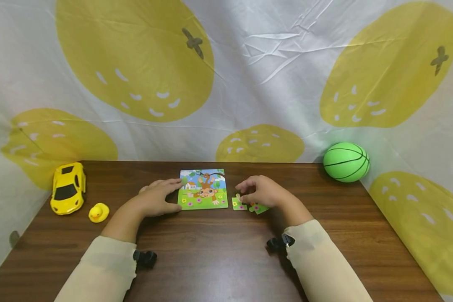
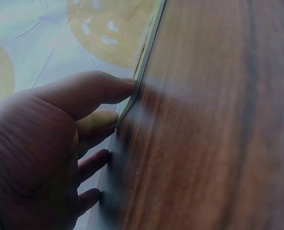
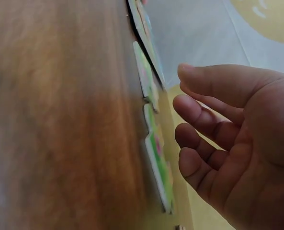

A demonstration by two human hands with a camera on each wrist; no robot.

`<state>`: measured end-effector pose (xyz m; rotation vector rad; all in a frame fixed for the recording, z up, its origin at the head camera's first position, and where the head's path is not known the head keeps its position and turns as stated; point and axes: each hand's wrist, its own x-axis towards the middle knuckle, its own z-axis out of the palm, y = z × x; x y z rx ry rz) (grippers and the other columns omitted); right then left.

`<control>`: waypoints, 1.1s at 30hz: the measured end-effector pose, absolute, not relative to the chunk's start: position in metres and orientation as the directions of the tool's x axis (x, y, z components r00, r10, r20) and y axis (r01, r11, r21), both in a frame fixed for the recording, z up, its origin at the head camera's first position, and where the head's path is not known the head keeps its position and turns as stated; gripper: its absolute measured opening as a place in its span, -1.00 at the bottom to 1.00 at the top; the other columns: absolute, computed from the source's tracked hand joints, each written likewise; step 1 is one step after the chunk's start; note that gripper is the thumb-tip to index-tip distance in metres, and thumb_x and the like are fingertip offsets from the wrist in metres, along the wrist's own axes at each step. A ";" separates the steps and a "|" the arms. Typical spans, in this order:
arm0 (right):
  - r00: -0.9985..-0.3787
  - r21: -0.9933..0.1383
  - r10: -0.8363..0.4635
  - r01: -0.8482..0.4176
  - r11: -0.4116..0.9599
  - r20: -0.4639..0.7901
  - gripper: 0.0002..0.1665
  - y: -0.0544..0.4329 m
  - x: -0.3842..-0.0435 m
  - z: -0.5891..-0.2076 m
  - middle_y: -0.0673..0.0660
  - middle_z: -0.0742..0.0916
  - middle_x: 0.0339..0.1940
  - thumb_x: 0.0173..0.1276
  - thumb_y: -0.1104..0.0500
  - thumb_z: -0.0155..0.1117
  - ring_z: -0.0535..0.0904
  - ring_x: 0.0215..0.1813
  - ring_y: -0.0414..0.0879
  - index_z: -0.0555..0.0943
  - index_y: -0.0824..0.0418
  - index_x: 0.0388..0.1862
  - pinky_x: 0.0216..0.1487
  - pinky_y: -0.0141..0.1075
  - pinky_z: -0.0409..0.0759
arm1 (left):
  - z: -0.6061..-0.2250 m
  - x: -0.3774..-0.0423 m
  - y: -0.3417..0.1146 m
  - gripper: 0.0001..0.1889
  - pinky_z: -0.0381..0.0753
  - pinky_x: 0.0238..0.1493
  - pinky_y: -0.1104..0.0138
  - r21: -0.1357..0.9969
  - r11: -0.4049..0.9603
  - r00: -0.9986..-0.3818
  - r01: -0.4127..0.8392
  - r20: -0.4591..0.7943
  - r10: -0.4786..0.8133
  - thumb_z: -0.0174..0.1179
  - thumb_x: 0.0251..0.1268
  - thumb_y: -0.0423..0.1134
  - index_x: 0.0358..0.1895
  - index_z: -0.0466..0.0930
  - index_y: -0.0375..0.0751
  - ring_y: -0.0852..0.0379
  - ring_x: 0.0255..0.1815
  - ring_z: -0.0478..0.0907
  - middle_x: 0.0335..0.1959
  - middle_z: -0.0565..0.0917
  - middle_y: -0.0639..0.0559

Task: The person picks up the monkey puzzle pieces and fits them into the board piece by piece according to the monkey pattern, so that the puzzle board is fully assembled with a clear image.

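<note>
A square picture puzzle (image 1: 203, 189) with a cartoon monkey hanging upside down lies on the table. My left hand (image 1: 156, 197) touches its left edge, thumb at the near corner and fingers spread farther up. In the left wrist view the thumb (image 2: 115, 87) rests on the puzzle's thin edge. Just right of the puzzle lie two loose jigsaw pieces, a flowered green piece (image 1: 238, 204) and another green piece (image 1: 259, 208). Over them hovers my right hand (image 1: 264, 192), its fingers loosely bent. The right wrist view shows nothing between those fingers (image 3: 194, 108), apart from the pieces.
A yellow toy car (image 1: 67, 188) and a small yellow rubber duck (image 1: 98, 212) stand at the left of the brown wooden table (image 1: 211, 256). At the back right corner sits a green ball (image 1: 346, 162). A white curtain (image 1: 264, 84) with yellow fruit prints hangs behind.
</note>
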<state>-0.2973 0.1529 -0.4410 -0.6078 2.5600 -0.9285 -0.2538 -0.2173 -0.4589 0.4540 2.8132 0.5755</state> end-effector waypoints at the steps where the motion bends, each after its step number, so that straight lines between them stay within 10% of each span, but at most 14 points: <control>1: -0.843 -0.679 -0.505 -0.262 0.685 -0.185 -0.55 0.154 -0.297 -0.442 0.10 0.77 0.12 0.40 0.10 0.54 0.73 -0.31 -0.09 0.76 0.08 0.26 -0.20 -0.22 0.73 | -0.459 -0.254 -0.217 -0.13 0.09 0.51 -0.53 0.414 0.874 -0.924 0.253 -0.164 0.345 0.33 0.38 0.20 0.69 0.30 0.01 -0.36 0.76 0.06 0.77 0.20 0.00; 33: -0.820 -0.576 -0.544 -0.361 0.734 -0.180 -0.46 0.152 -0.292 -0.447 -0.01 0.79 0.08 0.10 0.22 0.66 0.61 0.04 -0.11 0.81 0.05 0.12 0.14 -0.22 0.64 | -0.461 -0.255 -0.218 -0.13 0.11 0.51 -0.53 0.411 0.875 -0.924 0.256 -0.160 0.346 0.33 0.38 0.22 0.68 0.30 0.02 -0.36 0.76 0.06 0.77 0.20 0.01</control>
